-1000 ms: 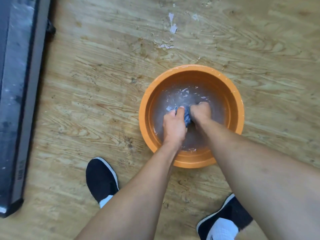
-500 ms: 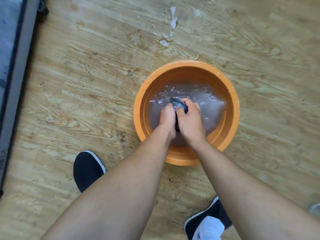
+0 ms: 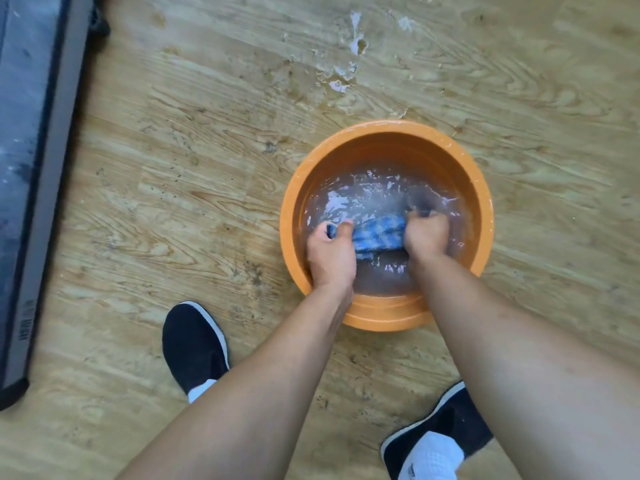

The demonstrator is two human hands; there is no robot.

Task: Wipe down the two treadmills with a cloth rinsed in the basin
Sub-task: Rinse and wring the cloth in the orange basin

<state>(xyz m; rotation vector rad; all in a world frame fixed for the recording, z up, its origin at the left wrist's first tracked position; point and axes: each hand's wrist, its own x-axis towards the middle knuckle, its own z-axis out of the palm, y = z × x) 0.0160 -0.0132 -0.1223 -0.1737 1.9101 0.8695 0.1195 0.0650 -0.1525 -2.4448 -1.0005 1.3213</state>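
At the far left edge lies a treadmill (image 3: pixel 31 168), its dark belt and grey side rail running along the wooden floor (image 3: pixel 173 202). A black left shoe (image 3: pixel 194 344) stands near it. To the right sits the orange basin (image 3: pixel 287 216), holding cloudy, rippled water (image 3: pixel 363 195); a wet patch (image 3: pixel 341 77) marks the floor beyond it. Inside the basin, the left hand (image 3: pixel 330 251) has its grip curled round the left end of the blue cloth (image 3: pixel 379 233). The cloth lies bunched at the water's surface between both hands. The right hand (image 3: pixel 424 237) grips the other end. A black right shoe (image 3: pixel 450 427) stands at the near right.
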